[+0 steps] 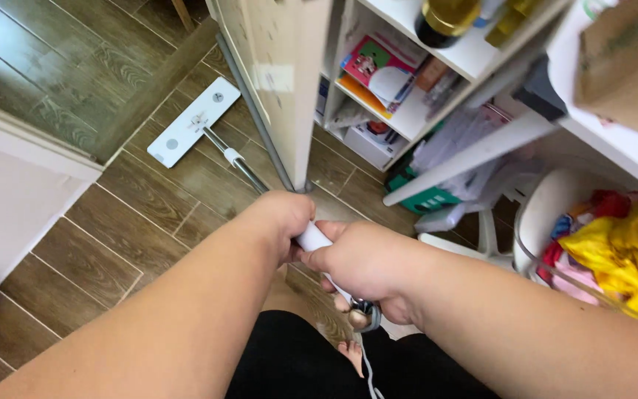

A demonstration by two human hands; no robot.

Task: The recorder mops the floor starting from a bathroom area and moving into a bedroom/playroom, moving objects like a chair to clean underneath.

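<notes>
Both hands grip the long handle of a flat mop [239, 164], which runs from the person's body out across the wood-look tiled floor [97, 251]. The left hand [283, 218] is clenched around the handle further down the shaft, and the right hand [363, 264] is wrapped around its white upper grip just behind, the 2 hands almost touching. A grey cord hangs from the handle's end below the right hand. The white rectangular mop head [193, 122] lies flat on the floor, well away from the hands, near the raised step at the edge of a darker floor. The shaft passes just beside the foot of a pale cabinet panel [286, 81]. To the right of that panel stands a white shelf unit [437, 70] holding bottles, boxes and coloured packets. Further right, a white plastic chair [548, 210] sits under a white counter, with yellow and red cloth [629, 255] heaped beside it.
</notes>
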